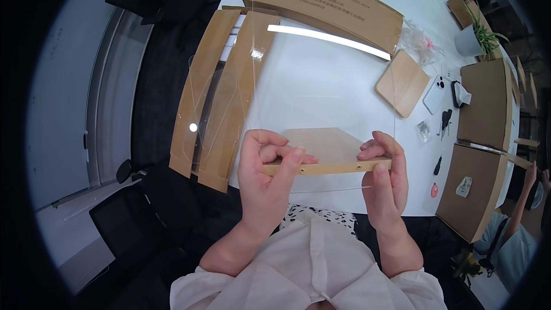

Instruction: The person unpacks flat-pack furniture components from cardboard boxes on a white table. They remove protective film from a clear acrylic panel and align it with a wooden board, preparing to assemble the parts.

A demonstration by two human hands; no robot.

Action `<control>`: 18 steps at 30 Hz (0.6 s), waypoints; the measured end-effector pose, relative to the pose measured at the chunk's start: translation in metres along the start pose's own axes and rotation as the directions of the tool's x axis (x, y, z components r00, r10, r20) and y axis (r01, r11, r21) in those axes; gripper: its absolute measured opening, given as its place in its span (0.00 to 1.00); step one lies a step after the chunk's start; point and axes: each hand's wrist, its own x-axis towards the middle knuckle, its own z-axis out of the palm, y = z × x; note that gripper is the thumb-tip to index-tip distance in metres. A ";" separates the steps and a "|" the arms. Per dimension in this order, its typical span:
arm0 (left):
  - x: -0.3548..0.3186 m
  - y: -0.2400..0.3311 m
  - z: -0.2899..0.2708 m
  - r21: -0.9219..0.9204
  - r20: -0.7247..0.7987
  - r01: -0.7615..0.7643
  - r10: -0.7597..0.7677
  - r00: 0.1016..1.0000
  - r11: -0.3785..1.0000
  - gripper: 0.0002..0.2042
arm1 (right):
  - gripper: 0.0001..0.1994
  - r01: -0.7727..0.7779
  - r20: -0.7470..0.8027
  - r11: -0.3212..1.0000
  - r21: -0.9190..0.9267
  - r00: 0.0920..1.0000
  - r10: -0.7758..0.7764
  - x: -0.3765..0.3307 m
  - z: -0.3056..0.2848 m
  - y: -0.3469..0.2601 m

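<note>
Between my two hands is a light wooden board (pixel 328 168), its narrow edge turned up toward me. Two small round holes show in that edge. My left hand (pixel 265 163) grips the board's left end, thumb on the near side and fingers curled behind. At the right end my right hand (pixel 385 175) pinches it between thumb and bent fingers. Beyond the edge, the board's pale broad face (pixel 324 140) narrows away from me. A large clear sheet (pixel 313 100) with faint outlines spans the white table under my hands; its exact extent is hard to make out.
A long cardboard box (pixel 327 8) lies at the back, an opened carton (pixel 238 74) at left. On the right are a square wooden board (pixel 403 83), a phone (pixel 434 95), screwdrivers (pixel 445 120), a small bag (pixel 423 132) and a tall carton (pixel 473 186). Another person (pixel 511 238) is far right.
</note>
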 end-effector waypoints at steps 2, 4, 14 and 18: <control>-0.001 0.000 0.000 0.083 0.001 -0.042 0.042 0.999 0.996 0.09 | 0.20 -0.010 -0.009 0.999 0.042 1.000 0.010 0.000 0.002 0.000; 0.000 -0.001 0.005 0.070 -0.060 -0.028 0.033 0.998 0.997 0.07 | 0.20 -0.013 0.001 1.000 0.027 1.000 0.013 0.000 0.001 0.001; 0.000 -0.002 0.007 0.078 -0.103 -0.035 0.043 0.994 0.996 0.06 | 0.19 0.000 0.020 0.999 0.048 1.000 -0.001 0.002 0.000 0.002; -0.001 -0.001 0.006 0.049 -0.098 -0.025 0.030 0.995 0.998 0.06 | 0.18 -0.026 0.018 0.996 0.085 1.000 0.024 0.002 0.000 0.000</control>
